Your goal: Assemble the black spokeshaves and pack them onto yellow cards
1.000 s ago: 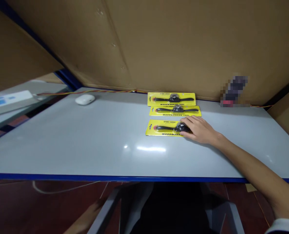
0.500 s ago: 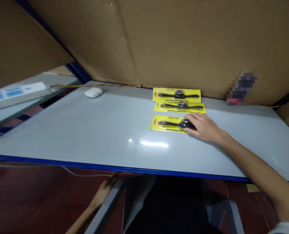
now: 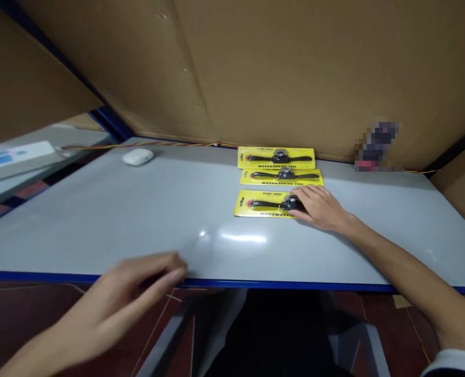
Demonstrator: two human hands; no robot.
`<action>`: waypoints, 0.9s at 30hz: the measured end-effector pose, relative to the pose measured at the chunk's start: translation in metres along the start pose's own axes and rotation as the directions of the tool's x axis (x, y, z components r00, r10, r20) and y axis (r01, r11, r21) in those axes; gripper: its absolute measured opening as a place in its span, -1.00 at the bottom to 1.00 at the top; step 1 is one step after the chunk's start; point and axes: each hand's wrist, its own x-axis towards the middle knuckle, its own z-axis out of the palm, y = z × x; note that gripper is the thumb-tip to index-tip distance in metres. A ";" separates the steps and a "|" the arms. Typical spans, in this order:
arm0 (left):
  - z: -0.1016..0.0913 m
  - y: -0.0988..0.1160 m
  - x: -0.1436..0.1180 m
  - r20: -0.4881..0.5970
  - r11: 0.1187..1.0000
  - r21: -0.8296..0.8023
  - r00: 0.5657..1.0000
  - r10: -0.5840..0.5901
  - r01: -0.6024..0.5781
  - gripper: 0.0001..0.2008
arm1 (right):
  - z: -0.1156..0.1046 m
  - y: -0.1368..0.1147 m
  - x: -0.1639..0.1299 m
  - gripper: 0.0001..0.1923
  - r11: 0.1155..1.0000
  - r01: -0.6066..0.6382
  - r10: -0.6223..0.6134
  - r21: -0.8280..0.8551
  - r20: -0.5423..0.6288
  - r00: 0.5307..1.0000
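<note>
Three yellow blister packs, each with a black spokeshave inside, lie one behind another on the grey table. My right hand [image 3: 320,208] is on the right part of the nearest spokeshave pack [image 3: 244,203], thumb at its front edge and fingers at its back edge; that end is hidden under the hand. Behind it lie the middle pack [image 3: 248,177] and the rear pack [image 3: 244,157], which touch or slightly overlap. My left hand [image 3: 134,293], a little blurred, hovers by the table's front edge with loosely bent fingers, a gap to the thumb and nothing visible in it.
A white rounded case [image 3: 138,156] sits at the back left of the table [image 3: 99,220]. Farther left, a white power strip [image 3: 20,159] rests on another surface. Twisted wires [image 3: 165,142] run along the cardboard wall [image 3: 295,73]. A pixelated object [image 3: 377,146] stands at back right.
My left hand has come up from below the table to its front edge. My right hand stays on the nearest pack. The whole view has shifted slightly.
</note>
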 end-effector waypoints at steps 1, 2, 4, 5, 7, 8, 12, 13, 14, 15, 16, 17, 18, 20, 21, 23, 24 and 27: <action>-0.007 0.009 0.024 -0.024 1.000 0.023 0.999 0.022 -0.022 -0.70 | 0.001 -0.001 0.000 -0.53 1.000 0.003 -0.003 -0.009 -0.009 1.000; -0.013 0.014 0.049 -0.045 0.999 0.035 0.999 0.022 -0.020 -0.68 | 0.001 -0.003 0.000 -0.52 1.000 0.008 -0.008 -0.015 -0.021 1.000; -0.019 0.014 0.098 -0.078 0.999 -0.010 0.996 -0.033 0.032 -0.65 | 0.003 -0.005 0.000 -0.49 1.000 0.013 -0.013 -0.011 -0.053 0.999; -0.019 0.011 0.120 -0.039 0.995 -0.067 0.996 -0.083 0.080 -0.64 | 0.004 -0.006 0.001 -0.47 1.000 0.013 -0.013 -0.003 -0.073 0.997; -0.013 0.003 0.156 0.070 0.953 -0.264 0.988 -0.136 0.150 -0.61 | 0.006 -0.007 0.002 -0.44 1.000 0.017 -0.016 0.007 -0.112 0.994; -0.008 0.000 0.170 0.139 0.909 -0.379 0.982 -0.131 0.175 -0.66 | 0.007 -0.006 0.003 -0.43 1.000 0.017 -0.016 0.005 -0.132 0.991; 0.005 -0.003 0.202 0.212 0.732 -0.638 0.969 -0.130 0.238 -0.74 | 0.009 0.003 0.001 -0.42 0.999 -0.010 0.002 -0.039 -0.184 0.983; 0.005 -0.003 0.205 0.246 0.723 -0.641 0.961 -0.124 0.257 -0.72 | 0.008 0.006 0.001 -0.41 0.999 -0.011 0.001 -0.054 -0.185 0.983; 0.005 -0.002 0.206 0.284 0.724 -0.632 0.952 -0.116 0.276 -0.70 | 0.007 0.007 0.000 -0.41 0.998 -0.005 -0.007 -0.066 -0.183 0.983; 0.003 -0.002 0.207 0.318 0.729 -0.619 0.942 -0.106 0.291 -0.67 | 0.006 0.008 -0.001 -0.41 0.997 0.004 -0.018 -0.076 -0.179 0.984; 0.001 -0.003 0.206 0.344 0.738 -0.605 0.934 -0.094 0.297 -0.66 | 0.006 0.009 -0.002 -0.40 0.996 0.016 -0.030 -0.084 -0.175 0.984; -0.001 -0.004 0.206 0.358 0.750 -0.594 0.930 -0.077 0.291 -0.66 | 0.005 0.008 -0.002 -0.41 0.996 0.026 -0.041 -0.091 -0.174 0.984; -0.003 -0.005 0.204 0.357 0.763 -0.587 0.932 -0.056 0.271 -0.67 | 0.004 0.007 -0.002 -0.40 0.994 0.035 -0.052 -0.099 -0.173 0.984; -0.006 -0.008 0.201 0.331 0.787 -0.576 0.943 -0.022 0.221 -0.68 | 0.004 0.003 -0.001 -0.39 0.991 0.047 -0.069 -0.123 -0.176 0.982; -0.006 -0.009 0.200 0.315 0.797 -0.569 0.949 -0.013 0.200 -0.70 | 0.004 0.001 -0.001 -0.38 0.989 0.051 -0.076 -0.137 -0.180 0.981; -0.007 -0.011 0.198 0.296 0.816 -0.551 0.955 -0.004 0.175 -0.72 | 0.004 -0.002 0.000 -0.38 0.986 0.060 -0.089 -0.157 -0.184 0.979; -0.007 -0.011 0.197 0.294 0.824 -0.540 0.956 -0.002 0.168 -0.72 | 0.004 -0.002 -0.001 -0.38 0.985 0.066 -0.095 -0.159 -0.184 0.978; -0.007 -0.013 0.195 0.298 0.844 -0.516 0.954 0.018 0.146 -0.71 | 0.004 -0.001 -0.002 -0.34 0.983 0.098 -0.127 -0.156 -0.185 0.975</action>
